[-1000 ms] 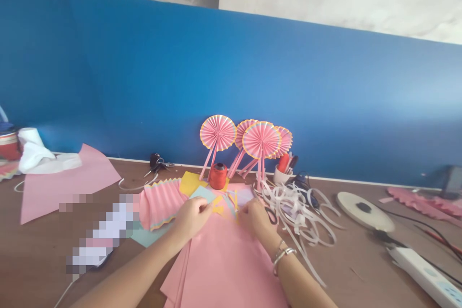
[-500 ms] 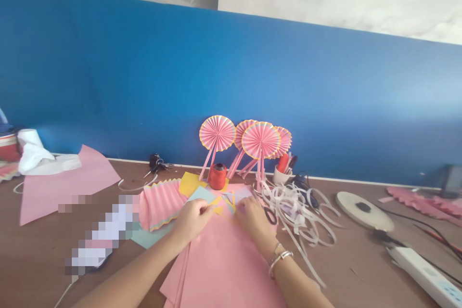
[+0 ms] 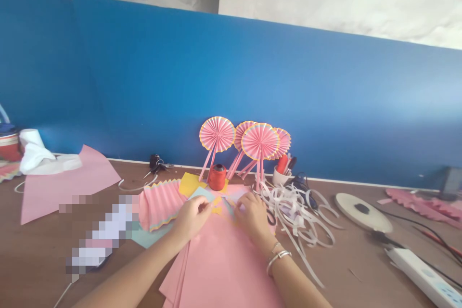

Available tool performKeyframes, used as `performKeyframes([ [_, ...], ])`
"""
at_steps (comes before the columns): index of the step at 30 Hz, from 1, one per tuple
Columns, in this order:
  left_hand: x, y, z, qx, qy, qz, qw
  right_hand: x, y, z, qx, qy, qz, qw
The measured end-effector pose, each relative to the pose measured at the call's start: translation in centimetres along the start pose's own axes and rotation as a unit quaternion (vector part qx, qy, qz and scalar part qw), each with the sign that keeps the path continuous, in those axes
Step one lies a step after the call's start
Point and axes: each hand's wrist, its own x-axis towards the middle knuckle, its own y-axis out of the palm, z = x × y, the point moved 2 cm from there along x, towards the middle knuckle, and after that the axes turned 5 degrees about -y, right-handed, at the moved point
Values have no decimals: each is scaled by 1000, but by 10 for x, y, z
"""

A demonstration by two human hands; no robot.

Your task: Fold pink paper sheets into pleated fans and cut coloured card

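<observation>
Over the top of a stack of pink paper, my left hand is closed, thumb and forefinger pinched together. Whatever is in that pinch is too small to make out. My right hand faces it, fingers bent down and drawn together, their tips partly hidden; what they hold cannot be made out. Small yellow paper scraps lie between the two hands. Beside my right hand shows a dark scissors handle. A pleated pink paper strip lies left of my left hand, near light blue paper.
Behind the hands stand a red thread spool and several round pink paper fans against a blue partition. Tangled white strips lie right. Further right are a round pale disc and a power strip.
My right hand has shifted slightly, its fingers more bunched and covering more of the scissors. The left hand stays nearly in place. The whole view has tilted a little.
</observation>
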Motion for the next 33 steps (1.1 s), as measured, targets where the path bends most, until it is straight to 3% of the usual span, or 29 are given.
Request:
performKeyframes([
  [6,5,1,10,-59,-4,-33,998,4,-10,6,30,-74,-4,997],
  [10,7,3,16,-81,-4,-26,996,4,-12,11,80,-62,28,994],
  [16,9,0,9,-110,-31,27,993,4,-14,22,192,-79,91,974],
  [23,10,-16,-3,-105,-106,126,981,6,-12,18,311,-11,182,933],
  [30,1,-36,4,-19,-147,189,971,-1,-12,25,350,36,279,894],
  [33,-6,-39,7,14,-154,217,964,-6,-8,29,343,37,298,890],
])
